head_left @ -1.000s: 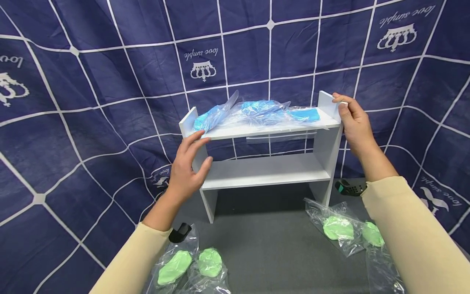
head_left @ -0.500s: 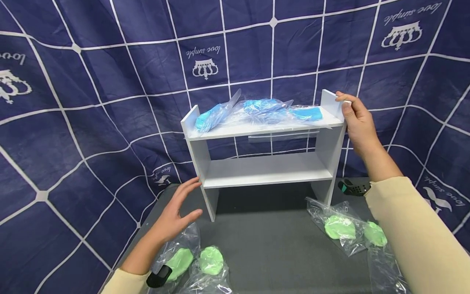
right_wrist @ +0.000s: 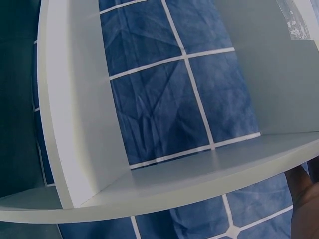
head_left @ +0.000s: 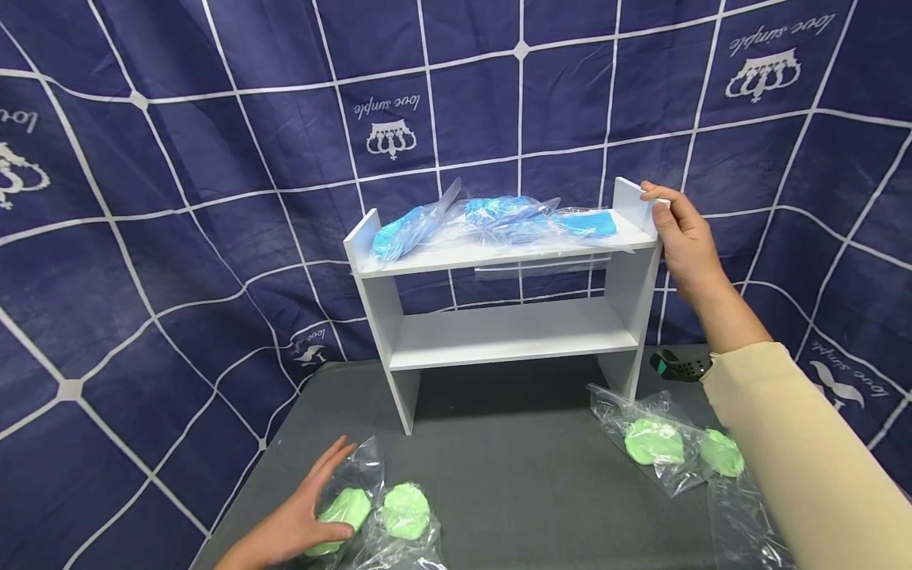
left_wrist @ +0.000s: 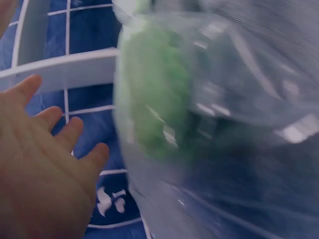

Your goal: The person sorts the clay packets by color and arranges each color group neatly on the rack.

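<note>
Head view: blue cloth (head_left: 470,119) hangs behind the dark table (head_left: 520,467), where the white shelf (head_left: 513,332) stands upright. My right hand (head_left: 687,241) pinches the top of its right side panel (head_left: 630,204), thumb in front. My left hand (head_left: 302,514), fingers spread, is at the leftmost clear bag (head_left: 366,465) with its green lump (head_left: 347,507); I cannot tell whether they touch.

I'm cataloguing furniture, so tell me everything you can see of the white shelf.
The white shelf stands upright on the dark surface, before the blue curtain. Two side panels carry two horizontal boards; the back is open. It looks like smooth board. Blue things in clear plastic lie on top. The right hand grips its right panel near the top.
</note>
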A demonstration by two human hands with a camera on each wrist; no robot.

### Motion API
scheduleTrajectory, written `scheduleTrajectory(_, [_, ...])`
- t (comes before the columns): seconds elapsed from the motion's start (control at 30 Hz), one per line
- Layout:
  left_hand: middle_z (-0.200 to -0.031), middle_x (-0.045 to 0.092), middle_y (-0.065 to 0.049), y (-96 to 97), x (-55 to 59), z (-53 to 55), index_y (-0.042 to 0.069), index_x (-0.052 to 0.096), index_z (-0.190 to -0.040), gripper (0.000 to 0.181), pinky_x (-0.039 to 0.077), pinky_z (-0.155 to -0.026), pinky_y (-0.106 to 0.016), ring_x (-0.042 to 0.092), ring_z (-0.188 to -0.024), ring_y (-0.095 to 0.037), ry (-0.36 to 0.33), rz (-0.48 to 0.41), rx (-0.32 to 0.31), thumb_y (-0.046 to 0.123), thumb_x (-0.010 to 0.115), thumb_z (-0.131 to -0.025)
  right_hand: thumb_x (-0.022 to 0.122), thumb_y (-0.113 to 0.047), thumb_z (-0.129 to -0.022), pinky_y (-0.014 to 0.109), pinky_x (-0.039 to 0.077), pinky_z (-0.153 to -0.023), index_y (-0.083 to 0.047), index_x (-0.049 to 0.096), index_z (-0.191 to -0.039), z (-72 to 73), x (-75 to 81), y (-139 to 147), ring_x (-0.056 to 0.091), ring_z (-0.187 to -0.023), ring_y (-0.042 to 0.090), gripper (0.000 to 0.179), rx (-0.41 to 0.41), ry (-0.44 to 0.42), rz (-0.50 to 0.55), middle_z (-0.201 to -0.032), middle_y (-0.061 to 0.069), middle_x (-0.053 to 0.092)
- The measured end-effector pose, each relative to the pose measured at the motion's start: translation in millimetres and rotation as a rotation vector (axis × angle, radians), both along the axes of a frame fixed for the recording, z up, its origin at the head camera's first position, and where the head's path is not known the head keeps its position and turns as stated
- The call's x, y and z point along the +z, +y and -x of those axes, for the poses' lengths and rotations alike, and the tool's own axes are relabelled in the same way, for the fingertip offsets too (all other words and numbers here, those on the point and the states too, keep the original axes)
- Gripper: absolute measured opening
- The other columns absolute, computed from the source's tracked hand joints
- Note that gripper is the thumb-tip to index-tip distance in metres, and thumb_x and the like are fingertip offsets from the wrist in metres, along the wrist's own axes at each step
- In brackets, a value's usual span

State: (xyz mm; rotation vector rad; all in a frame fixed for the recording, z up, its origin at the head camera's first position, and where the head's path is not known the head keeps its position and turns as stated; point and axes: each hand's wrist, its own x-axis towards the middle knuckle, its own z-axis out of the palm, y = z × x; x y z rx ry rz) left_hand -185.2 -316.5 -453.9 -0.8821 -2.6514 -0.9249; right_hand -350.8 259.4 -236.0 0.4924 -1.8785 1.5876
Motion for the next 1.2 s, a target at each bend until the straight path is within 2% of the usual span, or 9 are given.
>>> scheduleTrajectory(0.13, [-0.167, 0.015, 0.005, -10.9, -18.3, -6.8, 0.003, 0.028, -0.155, 0.114, 0.034, -0.105, -0.019, 0.010, -0.146, 0.013, 0.013, 0.008, -0.062, 0.042, 0.088, -0.067, 0.045, -0.034, -0.104, 0.040, 0.022, -0.125, -0.021, 0.060, -0.129, 0.9, -0.5, -2.1, 0.031, -0.151, 0.017, 0.032, 0.009, -0.003, 0.007, -0.161, 0.001, 0.038])
scheduleTrajectory(0.23, [-0.166, 0.019, 0.008, -14.2, -29.6, -10.5, 0.000, 0.030, -0.154, 0.120, 0.031, -0.106, -0.015, 0.011, -0.145, 0.015, 0.037, 0.027, -0.061, 0.048, 0.089, -0.061, 0.045, -0.034, -0.104, 0.039, 0.021, -0.125, -0.021, 0.060, -0.129, 1.5, -0.9, -3.3, 0.031, -0.151, 0.017, 0.031, 0.013, -0.004, 0.002, -0.161, 0.001, 0.038])
scheduleTrajectory(0.4, [-0.158, 0.038, -0.009, -11.1, -40.9, -14.6, 0.006, 0.035, -0.153, 0.121, 0.040, -0.100, -0.022, 0.015, -0.141, 0.018, 0.044, 0.112, 0.053, 0.048, 0.090, -0.054, 0.046, -0.034, -0.104, 0.037, 0.023, -0.123, -0.021, 0.060, -0.127, 0.3, -1.6, -4.2, 0.031, -0.150, 0.015, 0.030, 0.042, -0.013, 0.028, -0.161, 0.000, 0.039])
scheduleTrajectory(0.47, [-0.153, 0.044, -0.014, -8.4, -42.8, -14.2, 0.009, 0.038, -0.152, 0.118, 0.045, -0.098, -0.029, 0.027, -0.142, 0.006, 0.050, 0.155, 0.105, 0.047, 0.090, -0.054, 0.047, -0.033, -0.103, 0.037, 0.025, -0.121, -0.020, 0.061, -0.127, -0.5, -1.7, -4.2, 0.031, -0.149, 0.015, 0.030, 0.061, -0.012, 0.049, -0.161, 0.000, 0.039])
scheduleTrajectory(0.57, [-0.147, 0.052, -0.015, -5.7, -43.2, -12.4, 0.011, 0.043, -0.150, 0.112, 0.049, -0.096, -0.040, 0.046, -0.135, -0.019, 0.065, 0.203, 0.174, 0.045, 0.091, -0.055, 0.049, -0.032, -0.103, 0.035, 0.026, -0.118, -0.019, 0.061, -0.126, -0.9, -1.4, -4.4, 0.031, -0.149, 0.015, 0.029, 0.099, -0.006, 0.083, -0.161, 0.001, 0.038])
scheduleTrajectory(0.67, [-0.143, 0.056, -0.012, -6.1, -40.4, -9.8, 0.010, 0.046, -0.147, 0.107, 0.050, -0.094, -0.052, 0.054, -0.124, -0.036, 0.053, 0.215, 0.199, 0.043, 0.091, -0.055, 0.049, -0.031, -0.103, 0.033, 0.026, -0.118, -0.018, 0.062, -0.125, -0.1, -0.7, -4.5, 0.031, -0.148, 0.015, 0.028, 0.111, 0.004, 0.093, -0.160, 0.002, 0.039])
scheduleTrajectory(0.93, [-0.131, 0.064, -0.008, -12.3, -25.8, -4.6, 0.014, 0.054, -0.140, 0.099, 0.043, -0.095, -0.062, 0.056, -0.121, -0.037, -0.035, 0.192, 0.283, 0.037, 0.094, -0.053, 0.049, -0.028, -0.103, 0.031, 0.028, -0.117, -0.018, 0.062, -0.125, 3.0, 0.1, -6.2, 0.031, -0.149, 0.015, 0.028, 0.142, -0.002, 0.108, -0.160, 0.000, 0.039])
scheduleTrajectory(1.1, [-0.127, 0.065, -0.004, -10.4, -25.7, -2.5, 0.015, 0.057, -0.137, 0.095, 0.044, -0.093, -0.058, 0.057, -0.119, -0.033, -0.013, 0.209, 0.305, 0.034, 0.095, -0.052, 0.049, -0.030, -0.102, 0.025, 0.039, -0.102, -0.018, 0.061, -0.127, 2.8, -0.6, -7.4, 0.033, -0.148, 0.016, 0.029, 0.145, -0.022, 0.116, -0.160, -0.003, 0.039])
scheduleTrajectory(1.2, [-0.122, 0.066, 0.000, -8.5, -24.2, -0.7, 0.017, 0.059, -0.134, 0.093, 0.043, -0.088, -0.049, 0.057, -0.113, -0.026, -0.003, 0.213, 0.334, 0.034, 0.095, -0.050, 0.049, -0.030, -0.102, 0.029, 0.037, -0.106, -0.018, 0.060, -0.127, 3.2, -0.9, -6.4, 0.032, -0.148, 0.016, 0.030, 0.145, -0.025, 0.115, -0.160, -0.004, 0.038])
